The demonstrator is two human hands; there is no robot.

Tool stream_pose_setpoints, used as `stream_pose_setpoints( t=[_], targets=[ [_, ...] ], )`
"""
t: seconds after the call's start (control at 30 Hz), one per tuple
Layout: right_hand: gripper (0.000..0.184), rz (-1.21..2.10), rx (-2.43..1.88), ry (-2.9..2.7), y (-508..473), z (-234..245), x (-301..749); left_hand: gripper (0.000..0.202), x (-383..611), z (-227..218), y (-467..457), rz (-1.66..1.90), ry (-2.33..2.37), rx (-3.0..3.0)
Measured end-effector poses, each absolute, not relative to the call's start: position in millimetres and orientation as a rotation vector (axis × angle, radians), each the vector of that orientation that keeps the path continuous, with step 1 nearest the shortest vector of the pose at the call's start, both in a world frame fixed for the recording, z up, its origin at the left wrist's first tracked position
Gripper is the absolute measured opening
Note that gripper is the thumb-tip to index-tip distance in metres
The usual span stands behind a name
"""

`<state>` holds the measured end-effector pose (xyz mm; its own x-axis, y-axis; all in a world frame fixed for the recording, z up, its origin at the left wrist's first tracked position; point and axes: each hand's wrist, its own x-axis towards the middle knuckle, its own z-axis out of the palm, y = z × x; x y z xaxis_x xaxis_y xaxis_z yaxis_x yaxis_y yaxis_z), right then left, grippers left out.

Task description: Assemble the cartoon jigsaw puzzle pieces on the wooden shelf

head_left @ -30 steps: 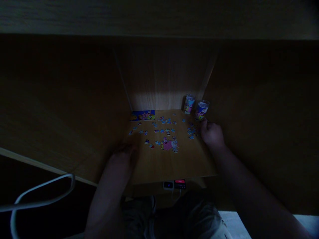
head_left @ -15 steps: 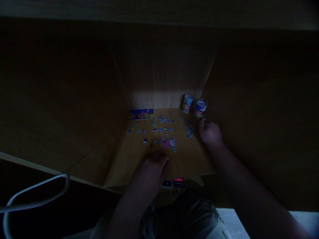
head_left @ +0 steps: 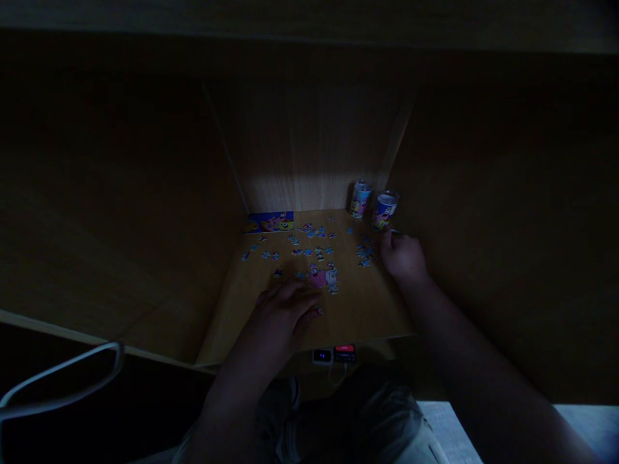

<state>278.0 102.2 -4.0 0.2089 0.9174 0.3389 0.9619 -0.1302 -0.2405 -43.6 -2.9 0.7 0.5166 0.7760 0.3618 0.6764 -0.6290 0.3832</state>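
Note:
My left hand (head_left: 283, 308) rests low over the wooden board, fingers stretched out and apart. Just right of its thumb lies a small loose puzzle piece (head_left: 318, 311). Beyond the fingers is a joined puzzle section (head_left: 319, 277) with a pink figure and a white one. My right hand (head_left: 403, 256) is closed at the board's right side, beside a cluster of puzzle pieces (head_left: 365, 252). Its fingers are curled under, and what they hold, if anything, is hidden. Directly behind it stands a cartoon-printed can (head_left: 384, 211) with a clear top.
A second printed can (head_left: 360, 198) stands at the back right. A blue cartoon picture strip (head_left: 269, 222) lies at the back left. Several loose pieces (head_left: 304, 252) are scattered mid-board. Wooden walls (head_left: 159, 193) close in the sides. Below the front edge are two small lit devices (head_left: 344, 352) with cables.
My left hand has shifted left and its fingers have spread. A puzzle piece now shows on the board beside its thumb. The right hand stays by the can.

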Motion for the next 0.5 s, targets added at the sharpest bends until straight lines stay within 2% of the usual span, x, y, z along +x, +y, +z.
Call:
stream_pose_setpoints(
  t=[0.07, 0.23, 0.4, 0.5],
  targets=[
    [0.063, -0.153, -2.090, -1.742, 102, -3, 278, 0.034, -41, 1, -4, 0.749, 1.205, 2.565],
    [0.064, -0.139, -2.062, -1.756, 101, -2, 277, 0.013, -30, 6, -5, 0.703, 1.247, 2.517],
    [0.065, -0.131, -2.059, -1.731, 103, -6, 279, 0.028, -14, 7, -6, 0.714, 1.393, 2.484],
    [0.065, -0.167, -1.994, -1.715, 99, -5, 279, 0.029, -13, 4, -5, 0.753, 1.381, 2.474]
  ],
)
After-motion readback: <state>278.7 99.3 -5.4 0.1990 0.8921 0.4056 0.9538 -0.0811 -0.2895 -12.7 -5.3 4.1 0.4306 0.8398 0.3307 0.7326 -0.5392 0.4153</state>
